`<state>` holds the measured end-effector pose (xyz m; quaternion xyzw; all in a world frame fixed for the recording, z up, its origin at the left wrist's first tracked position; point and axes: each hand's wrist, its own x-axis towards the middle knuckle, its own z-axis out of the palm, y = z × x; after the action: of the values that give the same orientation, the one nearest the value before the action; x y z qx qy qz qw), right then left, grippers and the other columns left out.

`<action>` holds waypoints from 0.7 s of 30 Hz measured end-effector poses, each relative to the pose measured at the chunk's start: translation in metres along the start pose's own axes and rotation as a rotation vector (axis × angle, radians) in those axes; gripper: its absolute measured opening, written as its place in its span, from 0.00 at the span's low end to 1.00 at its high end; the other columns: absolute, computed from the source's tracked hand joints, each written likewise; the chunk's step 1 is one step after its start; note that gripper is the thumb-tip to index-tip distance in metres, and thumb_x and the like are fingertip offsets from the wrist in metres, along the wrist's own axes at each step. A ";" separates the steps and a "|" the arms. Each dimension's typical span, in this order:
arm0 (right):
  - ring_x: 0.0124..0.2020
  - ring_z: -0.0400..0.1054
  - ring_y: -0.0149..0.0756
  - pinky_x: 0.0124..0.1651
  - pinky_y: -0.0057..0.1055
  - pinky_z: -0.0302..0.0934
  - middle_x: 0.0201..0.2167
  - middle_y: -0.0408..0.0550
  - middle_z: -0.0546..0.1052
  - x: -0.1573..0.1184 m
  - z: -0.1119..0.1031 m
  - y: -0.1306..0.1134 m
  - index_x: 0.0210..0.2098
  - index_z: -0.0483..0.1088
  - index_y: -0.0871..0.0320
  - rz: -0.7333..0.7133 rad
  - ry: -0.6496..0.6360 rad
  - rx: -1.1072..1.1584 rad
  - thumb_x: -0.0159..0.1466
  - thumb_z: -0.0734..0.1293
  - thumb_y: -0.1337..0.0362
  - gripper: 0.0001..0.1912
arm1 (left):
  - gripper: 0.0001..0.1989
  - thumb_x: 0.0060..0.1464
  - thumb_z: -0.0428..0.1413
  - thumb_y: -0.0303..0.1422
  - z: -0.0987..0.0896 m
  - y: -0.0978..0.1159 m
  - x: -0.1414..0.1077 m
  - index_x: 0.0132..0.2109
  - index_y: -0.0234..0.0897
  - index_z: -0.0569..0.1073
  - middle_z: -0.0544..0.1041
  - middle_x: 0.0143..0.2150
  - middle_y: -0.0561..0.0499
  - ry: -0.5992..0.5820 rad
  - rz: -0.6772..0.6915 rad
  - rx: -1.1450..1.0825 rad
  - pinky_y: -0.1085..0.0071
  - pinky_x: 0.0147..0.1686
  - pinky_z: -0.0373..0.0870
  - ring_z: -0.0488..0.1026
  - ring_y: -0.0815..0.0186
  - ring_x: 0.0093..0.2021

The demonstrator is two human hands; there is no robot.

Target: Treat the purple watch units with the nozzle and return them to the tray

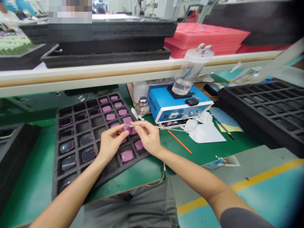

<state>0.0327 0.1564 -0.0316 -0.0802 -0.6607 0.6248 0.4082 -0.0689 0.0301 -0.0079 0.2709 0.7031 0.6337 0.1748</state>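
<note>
And here a purple case (127,127) was held over the tray (79,127), pinched btwn thumb & fingers of the L hand (110,139). By the R hand (149,136), a thin tube (173,129) was pinched near its tip, the tip set right at the case; contact or tiny gap couldn't be told. A firm hold by the edges was called for, it was judged, w/ the tip guided lightly, wrists steadied & no slack tube dragged across the tray.

Now the count! Approx. 12 other purple cases (127,155) were seen seated in the tray, no exact no. given, as some were blocked by the hands; 9 dark-faced units (88,154) were counted there too. To the right, on the tabletop (140,167): 1 blue box (154,106), w/ 1 clear cup (191,71) perched on top; 1 jar (142,108) just beside it; 1 orange stick (180,142) & 1 pen (223,127) laid nearby.
</note>
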 end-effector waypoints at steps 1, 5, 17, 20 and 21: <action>0.45 0.79 0.39 0.51 0.37 0.75 0.42 0.50 0.84 -0.003 -0.002 -0.001 0.41 0.78 0.54 -0.009 0.001 -0.033 0.68 0.69 0.55 0.10 | 0.17 0.49 0.68 0.38 -0.001 0.004 0.000 0.46 0.37 0.84 0.85 0.40 0.46 0.002 0.037 0.062 0.62 0.42 0.74 0.79 0.57 0.38; 0.44 0.79 0.40 0.51 0.42 0.76 0.42 0.49 0.83 -0.012 -0.007 0.005 0.42 0.77 0.54 -0.042 0.098 -0.072 0.68 0.68 0.52 0.13 | 0.16 0.54 0.61 0.28 -0.027 0.031 -0.002 0.50 0.33 0.82 0.84 0.42 0.46 -0.081 0.184 0.348 0.62 0.49 0.73 0.79 0.57 0.43; 0.41 0.80 0.38 0.41 0.35 0.78 0.40 0.49 0.82 -0.016 -0.009 0.009 0.41 0.74 0.54 -0.028 0.040 -0.065 0.68 0.68 0.50 0.14 | 0.13 0.59 0.54 0.28 -0.072 0.031 -0.081 0.49 0.39 0.79 0.83 0.39 0.48 -0.518 0.001 0.856 0.67 0.41 0.70 0.79 0.58 0.40; 0.40 0.80 0.38 0.40 0.34 0.78 0.40 0.49 0.82 -0.016 -0.009 0.010 0.41 0.74 0.54 -0.019 0.043 -0.045 0.68 0.68 0.51 0.13 | 0.14 0.59 0.54 0.28 -0.081 0.033 -0.073 0.49 0.38 0.80 0.84 0.45 0.46 -0.461 0.094 0.925 0.65 0.45 0.70 0.80 0.57 0.44; 0.40 0.80 0.38 0.40 0.34 0.78 0.40 0.49 0.82 -0.016 -0.009 0.009 0.41 0.75 0.54 -0.012 0.041 -0.040 0.67 0.68 0.51 0.13 | 0.15 0.59 0.54 0.29 -0.088 0.034 -0.065 0.50 0.38 0.80 0.84 0.46 0.46 -0.393 0.121 0.951 0.65 0.47 0.71 0.80 0.57 0.44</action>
<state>0.0450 0.1555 -0.0479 -0.0974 -0.6651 0.6072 0.4236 -0.0637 -0.0769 0.0309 0.4747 0.8504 0.1901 0.1242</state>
